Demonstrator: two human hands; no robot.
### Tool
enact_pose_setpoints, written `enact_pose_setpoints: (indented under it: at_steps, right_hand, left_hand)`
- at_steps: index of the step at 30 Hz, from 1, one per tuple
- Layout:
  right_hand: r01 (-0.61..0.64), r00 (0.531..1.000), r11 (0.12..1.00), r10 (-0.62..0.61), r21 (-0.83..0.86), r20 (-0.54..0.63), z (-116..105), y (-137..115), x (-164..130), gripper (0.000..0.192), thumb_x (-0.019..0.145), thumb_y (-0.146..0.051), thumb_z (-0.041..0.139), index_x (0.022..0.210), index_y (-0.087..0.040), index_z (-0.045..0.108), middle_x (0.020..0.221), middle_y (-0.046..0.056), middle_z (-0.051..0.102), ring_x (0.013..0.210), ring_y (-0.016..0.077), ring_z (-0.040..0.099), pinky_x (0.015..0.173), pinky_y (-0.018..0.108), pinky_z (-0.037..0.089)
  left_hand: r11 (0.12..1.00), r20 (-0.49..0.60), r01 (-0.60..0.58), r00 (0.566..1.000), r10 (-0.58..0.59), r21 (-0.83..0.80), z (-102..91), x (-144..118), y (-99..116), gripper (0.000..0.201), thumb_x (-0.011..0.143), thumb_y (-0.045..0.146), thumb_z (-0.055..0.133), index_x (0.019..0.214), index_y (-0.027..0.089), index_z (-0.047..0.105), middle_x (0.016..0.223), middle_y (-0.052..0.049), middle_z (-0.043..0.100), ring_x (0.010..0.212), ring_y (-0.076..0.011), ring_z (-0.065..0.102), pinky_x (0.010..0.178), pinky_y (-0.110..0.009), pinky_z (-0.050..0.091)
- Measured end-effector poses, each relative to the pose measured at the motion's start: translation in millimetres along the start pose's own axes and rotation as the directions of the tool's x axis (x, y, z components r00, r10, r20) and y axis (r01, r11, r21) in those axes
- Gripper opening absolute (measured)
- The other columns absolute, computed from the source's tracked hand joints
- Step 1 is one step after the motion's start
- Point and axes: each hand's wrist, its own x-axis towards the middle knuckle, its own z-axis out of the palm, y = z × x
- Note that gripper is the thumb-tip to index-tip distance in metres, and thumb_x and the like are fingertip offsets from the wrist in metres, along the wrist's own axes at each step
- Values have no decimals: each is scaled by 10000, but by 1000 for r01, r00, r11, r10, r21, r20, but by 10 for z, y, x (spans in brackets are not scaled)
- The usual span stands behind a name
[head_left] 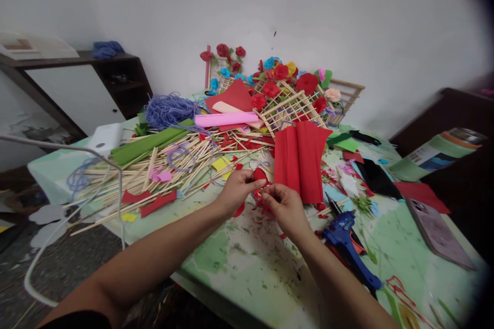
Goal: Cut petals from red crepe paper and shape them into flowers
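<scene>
Over the middle of the table, my left hand (240, 189) pinches a small curved piece of red paper (260, 175) between thumb and fingers. Close beside it, my right hand (286, 207) has thumb and fingertips pressed together near the lower part of that piece; what they grip is too small to make out. Red paper scraps (240, 209) lie beneath my hands. Just behind my right hand rests a folded sheet of red crepe paper (309, 164). A blue hot glue gun (349, 247) lies right of my right forearm.
Thin wooden sticks (193, 164) spread across the left, with purple yarn (170, 110) and green paper (152, 143). Bamboo lattices (295, 108) bearing paper flowers (307, 83) lean at the back wall. At right are a phone (440, 231) and a bottle (436, 154). A white cable (120, 195) hangs left.
</scene>
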Motion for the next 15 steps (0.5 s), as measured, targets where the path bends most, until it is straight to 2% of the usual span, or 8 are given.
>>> enact_pose_setpoints:
  at_steps: [5,11,15]
  right_hand:
    - [13,1000,999,-13,-36,2,-4,5,-1,181,744,-335,533,674,-169,553,582,-20,506,538,107,421,524,236,330]
    - [-16,1000,998,17,-59,13,3,-13,-16,176,727,-329,537,699,-160,577,596,-2,552,548,122,473,536,245,354]
    - [-16,1000,999,16,-38,13,9,-20,-16,176,721,-332,546,696,-161,579,602,1,562,561,129,490,544,249,365]
  left_hand:
    - [1000,-40,5,999,-6,-5,-12,26,-17,277,595,359,773,619,114,646,587,-9,603,560,-106,504,583,-238,384]
    - [998,-97,-48,994,45,-35,-21,34,16,242,658,335,727,590,125,629,577,-14,616,567,-111,521,620,-248,400]
    - [998,-73,-45,996,42,-43,-18,27,34,232,671,326,718,586,126,636,578,-17,625,568,-111,527,623,-247,402]
